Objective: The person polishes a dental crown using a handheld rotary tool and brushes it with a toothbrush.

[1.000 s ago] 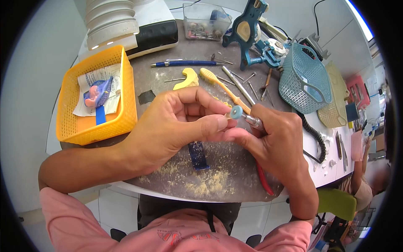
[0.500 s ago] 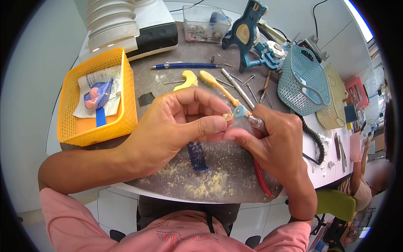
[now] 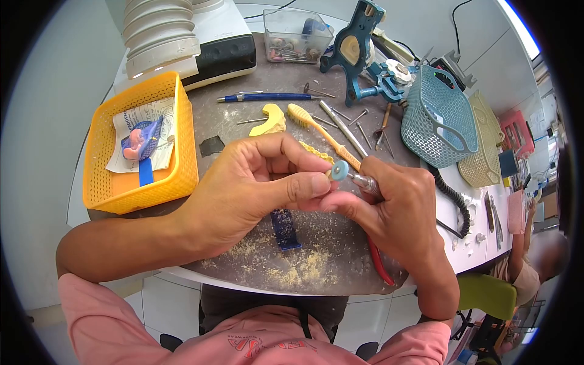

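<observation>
My left hand (image 3: 271, 182) is closed, pinching a small cream-coloured dental crown (image 3: 329, 174) between thumb and fingertips; most of the crown is hidden. My right hand (image 3: 398, 194) grips a metal rotary handpiece (image 3: 365, 182) tipped with a light blue abrasive wheel (image 3: 339, 171). The wheel meets or nearly meets the crown; I cannot tell exact contact. Behind my hands lie a yellow plaster dental model (image 3: 270, 120) and a yellow-handled brush (image 3: 322, 132). Below them, a dark blue strip (image 3: 285, 230) and pale yellow dust (image 3: 307, 267) lie on the bench.
A yellow basket (image 3: 187, 140) holding a blue-and-pink dental piece stands left. A blue mechanical pencil (image 3: 267, 97), a clear box (image 3: 295, 52), a blue articulator (image 3: 353, 55) and a teal basket (image 3: 420, 115) stand behind. Red-handled pliers (image 3: 380, 264) lie right. A person (image 3: 526, 267) sits far right.
The blue wheel has moved slightly left and down toward my left fingertips, and now covers more of the crown. My left hand has barely moved.
</observation>
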A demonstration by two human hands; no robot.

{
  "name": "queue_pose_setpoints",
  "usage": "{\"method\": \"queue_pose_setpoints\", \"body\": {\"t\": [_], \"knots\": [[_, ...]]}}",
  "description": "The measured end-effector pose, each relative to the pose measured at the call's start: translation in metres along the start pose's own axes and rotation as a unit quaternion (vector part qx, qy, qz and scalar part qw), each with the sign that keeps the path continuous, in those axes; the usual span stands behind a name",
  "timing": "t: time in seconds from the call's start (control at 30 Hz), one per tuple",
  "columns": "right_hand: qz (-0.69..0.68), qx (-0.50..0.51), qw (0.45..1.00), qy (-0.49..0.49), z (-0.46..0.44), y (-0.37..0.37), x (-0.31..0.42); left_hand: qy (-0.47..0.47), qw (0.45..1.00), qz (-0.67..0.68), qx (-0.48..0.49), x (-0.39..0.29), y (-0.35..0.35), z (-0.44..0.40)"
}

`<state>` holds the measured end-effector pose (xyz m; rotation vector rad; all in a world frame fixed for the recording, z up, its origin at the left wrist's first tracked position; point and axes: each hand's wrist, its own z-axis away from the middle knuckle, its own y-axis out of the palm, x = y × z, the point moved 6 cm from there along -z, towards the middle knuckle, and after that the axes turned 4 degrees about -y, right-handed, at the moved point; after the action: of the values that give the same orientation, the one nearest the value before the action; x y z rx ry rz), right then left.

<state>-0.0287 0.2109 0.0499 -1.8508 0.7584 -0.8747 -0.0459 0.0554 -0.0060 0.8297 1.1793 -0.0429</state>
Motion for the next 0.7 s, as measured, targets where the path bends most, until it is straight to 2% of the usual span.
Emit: {"method": "queue_pose_setpoints", "body": {"t": [0.7], "knots": [[0.008,-0.005,1.000,0.012,-0.0005,-0.0002,-0.0008,-0.040,0.998,0.045,0.020,0.0021,0.0021,0.0002]]}}
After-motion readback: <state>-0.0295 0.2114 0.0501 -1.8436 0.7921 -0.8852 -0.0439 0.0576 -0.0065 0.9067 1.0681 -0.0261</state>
